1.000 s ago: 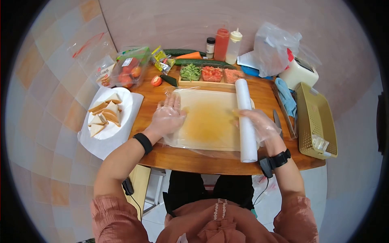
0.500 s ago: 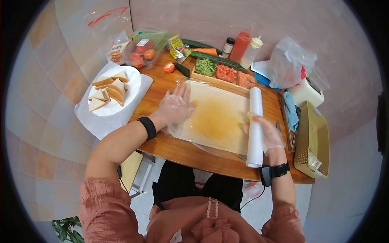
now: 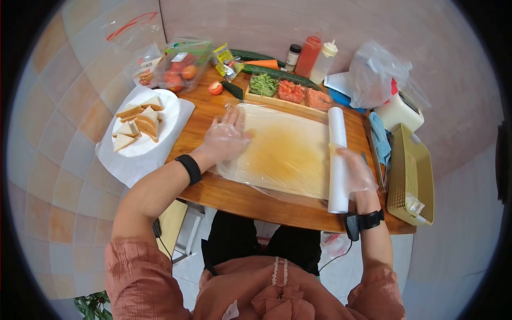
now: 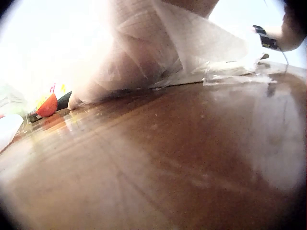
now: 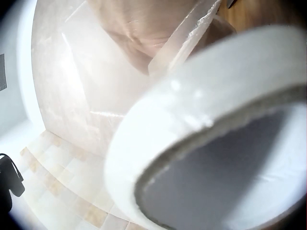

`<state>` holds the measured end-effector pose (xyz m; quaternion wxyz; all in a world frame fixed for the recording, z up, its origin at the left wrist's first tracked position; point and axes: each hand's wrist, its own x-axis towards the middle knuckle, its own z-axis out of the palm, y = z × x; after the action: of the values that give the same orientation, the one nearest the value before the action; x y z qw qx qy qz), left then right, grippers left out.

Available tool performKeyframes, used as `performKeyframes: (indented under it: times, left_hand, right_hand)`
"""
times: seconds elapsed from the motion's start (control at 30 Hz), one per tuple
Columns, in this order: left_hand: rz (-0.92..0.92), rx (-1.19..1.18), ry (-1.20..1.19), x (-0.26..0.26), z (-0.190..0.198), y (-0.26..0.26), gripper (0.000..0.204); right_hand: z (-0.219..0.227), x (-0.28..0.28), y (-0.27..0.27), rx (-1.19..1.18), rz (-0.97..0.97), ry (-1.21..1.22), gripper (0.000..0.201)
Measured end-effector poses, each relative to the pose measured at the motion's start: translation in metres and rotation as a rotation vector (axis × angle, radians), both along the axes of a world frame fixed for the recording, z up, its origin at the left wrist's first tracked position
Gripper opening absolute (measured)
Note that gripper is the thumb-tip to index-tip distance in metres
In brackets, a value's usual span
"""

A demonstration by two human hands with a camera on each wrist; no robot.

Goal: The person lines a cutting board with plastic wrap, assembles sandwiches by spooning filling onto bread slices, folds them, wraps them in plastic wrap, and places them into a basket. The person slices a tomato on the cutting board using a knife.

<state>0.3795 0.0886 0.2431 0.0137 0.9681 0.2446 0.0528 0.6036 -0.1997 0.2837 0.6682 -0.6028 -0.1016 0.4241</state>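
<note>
A clear plastic wrap (image 3: pixel 282 170) stretches over a cream cutting board (image 3: pixel 288 120) with a yellowish stain showing in the middle. My left hand (image 3: pixel 226 140), in a thin clear glove, lies with extended fingers at the board's left edge, on the wrap. In the left wrist view the same hand rests low against the wooden tabletop (image 4: pixel 144 167). My gloved right hand (image 3: pixel 358 173) grips the white roll of plastic wrap (image 3: pixel 337 130) along the board's right edge. The roll's hollow end fills much of the right wrist view, with the hand behind it.
Sandwich triangles (image 3: pixel 146 125) sit on a white plate (image 3: pixel 168 101) at left. Behind the board stand a wooden tray (image 3: pixel 288 105) of chopped ingredients, a halved tomato (image 3: pixel 215 88) and sauce bottles (image 3: pixel 308 56). A knife, a blue cloth (image 3: pixel 378 136) and a plastic basket (image 3: pixel 408 181) are at right.
The roll and my right hand have shifted rightward over the board to its right edge, drawing out more wrap. My left hand stays at the left edge; the head view has tilted.
</note>
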Motion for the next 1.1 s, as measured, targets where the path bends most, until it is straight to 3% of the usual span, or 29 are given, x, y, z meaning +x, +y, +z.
performKeyframes:
  times: [0.27, 0.33, 0.47, 0.53, 0.63, 1.1]
  left_hand:
    - [-0.019, 0.033, -0.087, -0.001, -0.005, 0.000, 0.072]
    - [-0.022, 0.050, -0.092, -0.001, -0.004, 0.002, 0.072]
    - [-0.047, 0.054, -0.086, -0.001, -0.005, 0.003, 0.072]
    - [-0.038, 0.039, -0.053, -0.001, -0.003, 0.003, 0.072]
    - [-0.036, 0.037, -0.039, 0.000, -0.003, 0.002, 0.071]
    - [-0.066, 0.104, 0.010, 0.002, -0.010, 0.010, 0.070]
  right_hand:
    - [0.006, 0.003, -0.007, -0.040, 0.007, -0.099, 0.034]
    - [0.004, 0.007, -0.008, -0.146, 0.069, -0.267, 0.041]
    - [0.004, 0.000, -0.005, -0.243, 0.012, -0.504, 0.045]
    - [0.007, -0.005, -0.004, -0.370, -0.075, -0.765, 0.052]
    - [0.021, -0.008, -0.005, -0.581, -0.023, -0.816, 0.064]
    - [0.013, 0.002, -0.013, -0.755, -0.008, -1.152, 0.068]
